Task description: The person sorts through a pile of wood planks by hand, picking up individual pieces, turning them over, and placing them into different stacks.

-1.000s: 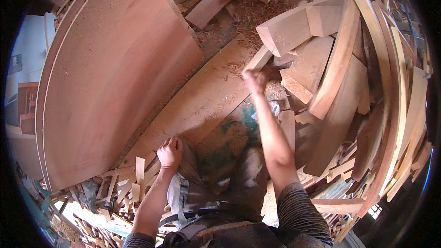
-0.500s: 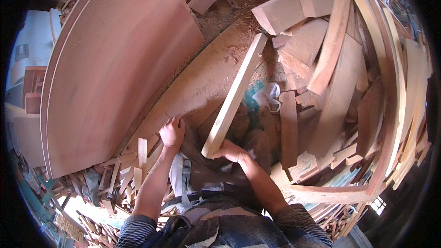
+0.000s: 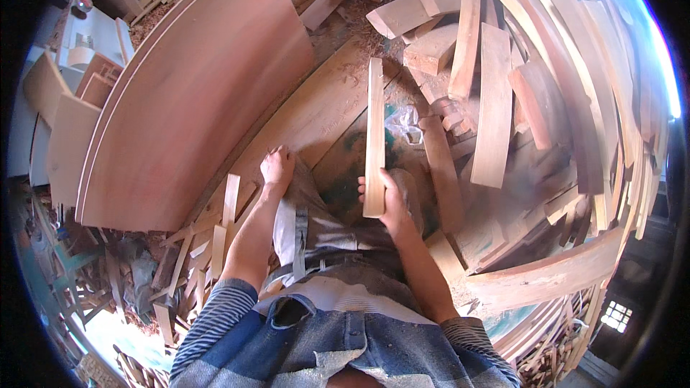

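My right hand point(image 3: 392, 201) is closed round the near end of a long, pale wooden batten point(image 3: 374, 126). The batten points away from me, almost straight up the view, with its far end over the sawdust-strewn boards. My thumb lies along its right edge and fingertips show on its left. Curled into a fist, my left hand point(image 3: 277, 167) rests at my left knee, with nothing visible in it. Just beyond that hand lies a broad flat board point(image 3: 316, 111).
A large curved reddish panel point(image 3: 208, 93) leans at the left. Curved wooden pieces point(image 3: 492, 108) are heaped on the right, beside a crumpled clear plastic bag point(image 3: 405, 124). Offcuts point(image 3: 228, 208) lie near my left forearm. A curved plank point(image 3: 546, 273) crosses the lower right.
The batten has turned from a rightward slant to nearly straight ahead, and my right hand has shifted up and right with its grip now plainer. My left fist stays at the knee.
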Demonstrator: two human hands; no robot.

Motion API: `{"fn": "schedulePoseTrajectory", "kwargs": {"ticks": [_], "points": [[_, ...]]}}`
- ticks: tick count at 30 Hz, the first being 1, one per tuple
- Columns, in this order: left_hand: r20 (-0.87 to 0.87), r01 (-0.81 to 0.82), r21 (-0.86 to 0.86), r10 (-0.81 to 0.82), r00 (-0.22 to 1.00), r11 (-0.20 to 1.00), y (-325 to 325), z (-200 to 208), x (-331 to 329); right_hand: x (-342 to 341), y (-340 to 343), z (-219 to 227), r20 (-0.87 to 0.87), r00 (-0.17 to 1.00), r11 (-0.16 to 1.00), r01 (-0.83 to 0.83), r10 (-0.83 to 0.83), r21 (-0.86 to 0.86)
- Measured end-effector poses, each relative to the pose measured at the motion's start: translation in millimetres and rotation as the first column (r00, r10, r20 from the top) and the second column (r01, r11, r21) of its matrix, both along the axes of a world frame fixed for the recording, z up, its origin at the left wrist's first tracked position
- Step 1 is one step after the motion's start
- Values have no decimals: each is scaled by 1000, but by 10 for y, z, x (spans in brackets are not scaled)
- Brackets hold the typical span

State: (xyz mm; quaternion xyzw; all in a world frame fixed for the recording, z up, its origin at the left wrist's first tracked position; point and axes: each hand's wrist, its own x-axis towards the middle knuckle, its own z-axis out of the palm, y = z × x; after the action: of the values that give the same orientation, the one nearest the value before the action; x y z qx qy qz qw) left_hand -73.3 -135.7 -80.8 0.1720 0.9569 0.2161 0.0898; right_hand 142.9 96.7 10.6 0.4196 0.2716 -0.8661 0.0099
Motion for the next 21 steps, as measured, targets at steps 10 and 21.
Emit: {"fn": "schedulePoseTrajectory", "kwargs": {"ticks": [10, 21], "points": [[478, -132, 580, -205, 854, 804, 608, 356, 680, 857, 16, 507, 158, 969, 685, -245, 188, 686], [683, -954, 298, -693, 232, -26, 1421, 1165, 860, 1236, -111, 1020, 104, 983, 450, -163, 153, 878]]}}
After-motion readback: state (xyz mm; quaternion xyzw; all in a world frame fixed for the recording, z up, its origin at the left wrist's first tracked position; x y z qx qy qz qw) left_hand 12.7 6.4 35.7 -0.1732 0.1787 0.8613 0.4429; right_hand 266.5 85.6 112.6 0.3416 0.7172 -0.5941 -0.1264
